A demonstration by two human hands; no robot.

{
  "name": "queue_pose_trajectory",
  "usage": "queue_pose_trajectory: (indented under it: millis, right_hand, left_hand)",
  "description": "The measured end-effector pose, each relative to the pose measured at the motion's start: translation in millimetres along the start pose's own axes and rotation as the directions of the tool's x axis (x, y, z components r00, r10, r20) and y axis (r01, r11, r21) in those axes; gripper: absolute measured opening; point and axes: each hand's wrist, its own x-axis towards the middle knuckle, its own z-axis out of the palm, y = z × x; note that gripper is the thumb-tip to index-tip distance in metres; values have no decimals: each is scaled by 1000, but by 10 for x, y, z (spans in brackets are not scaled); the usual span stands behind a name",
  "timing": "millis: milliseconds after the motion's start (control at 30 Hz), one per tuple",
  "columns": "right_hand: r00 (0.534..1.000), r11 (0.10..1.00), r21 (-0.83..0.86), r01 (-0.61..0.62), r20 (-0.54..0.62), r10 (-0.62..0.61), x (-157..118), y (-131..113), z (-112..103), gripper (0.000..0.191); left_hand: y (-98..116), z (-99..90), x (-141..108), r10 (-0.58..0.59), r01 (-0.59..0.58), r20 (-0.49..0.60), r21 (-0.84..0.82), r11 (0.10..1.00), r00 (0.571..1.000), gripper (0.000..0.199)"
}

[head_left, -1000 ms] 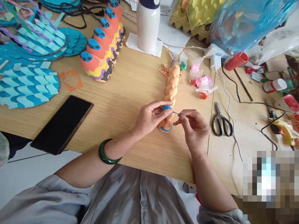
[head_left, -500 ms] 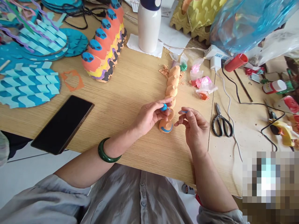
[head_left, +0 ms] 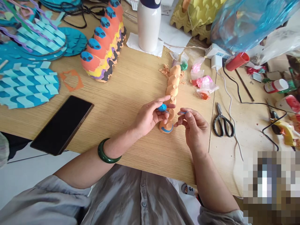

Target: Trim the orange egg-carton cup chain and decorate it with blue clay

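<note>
My left hand (head_left: 151, 116) holds a lump of blue modelling clay (head_left: 162, 107) between thumb and fingers, the index finger stretched out over it. A row of orange egg-carton humps (head_left: 172, 90) runs away from me across the table, partly hidden behind that hand. Its nearest hump bears a curved blue strip (head_left: 167, 129) on the front. To the right of the row, my right hand (head_left: 195, 125) pinches a thin strand of blue clay (head_left: 183, 112) between thumb and fingertips. The two hands are a short way apart.
Black-handled scissors (head_left: 222, 122) lie right of my right hand. Small bags of coloured clay (head_left: 206, 84) are beyond. A painted carton caterpillar (head_left: 103, 47), a white bottle (head_left: 149, 26) and a phone (head_left: 62, 125) are on the left and at the back. Cables (head_left: 229, 103) cross the right side.
My left thumb and fingers have shifted around the blue clay, which has moved slightly left, showing more of it. My right hand keeps its pinch, almost in the same place.
</note>
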Motion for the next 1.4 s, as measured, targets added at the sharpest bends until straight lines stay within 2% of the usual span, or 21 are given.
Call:
queue_pose_trajectory:
  millis: [233, 300, 433, 533, 700, 800, 967, 1200, 1300, 1400]
  right_hand:
    - [1000, 1000, -10, -24, 8, 24, -6, 11, -3, 14]
    - [999, 999, -20, -33, 7, 33, -6, 12, -1, 14]
    - [999, 999, -23, -34, -6, 34, 0, 14, 1, 13]
    - [999, 999, -6, -39, -9, 39, 9, 12, 3, 12]
    - [996, 994, 62, -85, -21, 86, 36, -10, 24, 18]
    - [991, 987, 111, -115, -50, 121, 63, -5, 26, 18]
    - [988, 980, 129, -148, -26, 153, 115, 30, 4, 26]
    - [987, 975, 151, -160, 14, 160, 170, 61, -22, 31]
    - [985, 976, 132, -170, -6, 173, 193, 85, -29, 31]
    - [986, 981, 113, -156, -34, 161, 207, 104, -34, 32]
  left_hand:
    - [46, 10, 3, -65, 71, 63, -111, 991, 996, 32]
    - [38, 23, 1, -65, 68, 37, -83, 994, 997, 27]
    - [24, 39, -25, 4, -3, -26, 36, 999, 1000, 34]
    - [51, 42, -44, 14, -8, -62, 99, 995, 998, 24]
    - [72, 4, -29, -2, 7, -30, 158, 987, 1000, 34]
    - [45, -25, 5, 49, -35, -63, 216, 976, 997, 23]
    - [34, -26, 50, 108, -74, -119, 260, 963, 987, 26]
    - [78, -81, 111, 112, -91, -62, 277, 956, 992, 22]
    - [54, -107, 93, 224, -192, -31, 409, 892, 974, 19]
    - [15, -93, 23, 387, -377, 124, 613, 694, 914, 22]
